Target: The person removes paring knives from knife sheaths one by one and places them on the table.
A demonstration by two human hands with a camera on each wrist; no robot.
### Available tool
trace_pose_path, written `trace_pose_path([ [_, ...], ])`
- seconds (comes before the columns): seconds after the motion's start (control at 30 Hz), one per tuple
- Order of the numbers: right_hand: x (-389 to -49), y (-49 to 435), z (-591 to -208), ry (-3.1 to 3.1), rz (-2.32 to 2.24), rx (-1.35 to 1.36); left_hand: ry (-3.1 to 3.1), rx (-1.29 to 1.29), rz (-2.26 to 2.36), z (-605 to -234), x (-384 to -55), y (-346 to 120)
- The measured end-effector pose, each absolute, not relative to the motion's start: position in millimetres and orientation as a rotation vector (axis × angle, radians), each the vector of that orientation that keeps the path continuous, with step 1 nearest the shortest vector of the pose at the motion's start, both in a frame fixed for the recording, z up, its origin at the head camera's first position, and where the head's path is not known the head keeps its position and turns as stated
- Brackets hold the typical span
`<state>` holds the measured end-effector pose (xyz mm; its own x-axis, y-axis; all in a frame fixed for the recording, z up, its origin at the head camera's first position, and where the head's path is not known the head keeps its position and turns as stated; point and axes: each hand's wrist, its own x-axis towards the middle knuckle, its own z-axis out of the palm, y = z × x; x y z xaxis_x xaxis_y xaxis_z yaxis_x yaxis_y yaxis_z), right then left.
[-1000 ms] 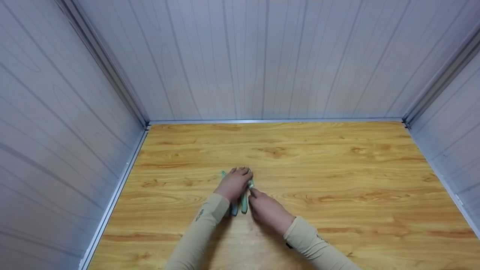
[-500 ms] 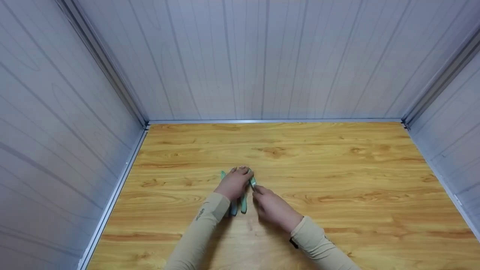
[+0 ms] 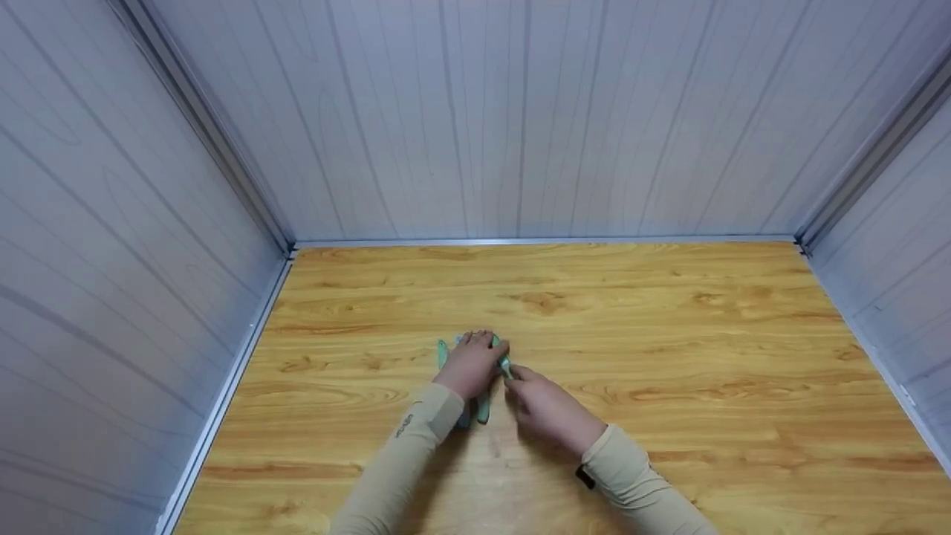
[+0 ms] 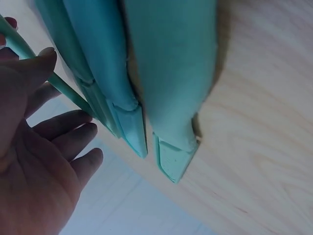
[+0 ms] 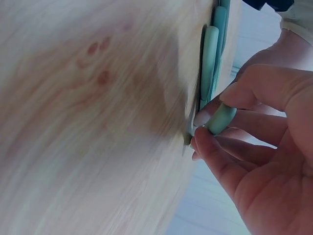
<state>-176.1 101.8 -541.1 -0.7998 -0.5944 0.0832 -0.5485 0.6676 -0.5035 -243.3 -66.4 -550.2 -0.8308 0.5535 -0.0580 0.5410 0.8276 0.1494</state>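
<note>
Several slim green and blue handles with slanted tips, which look like capped eyebrow razors, lie side by side. A pale green razor (image 4: 171, 63), a blue razor (image 4: 100, 54) and a darker green razor (image 4: 61, 41) fill the upper left wrist view. My left hand (image 3: 472, 368) reaches over them, fingers mostly straight. Its thumb and fingers touch another thin green razor (image 4: 71, 93). My right hand (image 3: 550, 405) pinches the near end of that razor (image 5: 221, 119) between thumb and fingers. My left hand partly covers the row in the head view.
The wood-grain table (image 3: 669, 357) extends around both hands. Pale panel walls (image 3: 557, 126) stand behind it and at both sides, with a metal strip (image 3: 542, 241) along the back edge.
My right hand has moved slightly to the right, with the near end of the pinched razor. My left hand has shifted a little right, uncovering more of the leftmost green razor.
</note>
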Motion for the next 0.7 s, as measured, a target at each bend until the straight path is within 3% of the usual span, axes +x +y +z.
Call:
trace_pose_path([
  [0.7,-174,117,-528,2.767,-0.724,-1.010,2.996,0.977,0.090,-551,-234,-59],
])
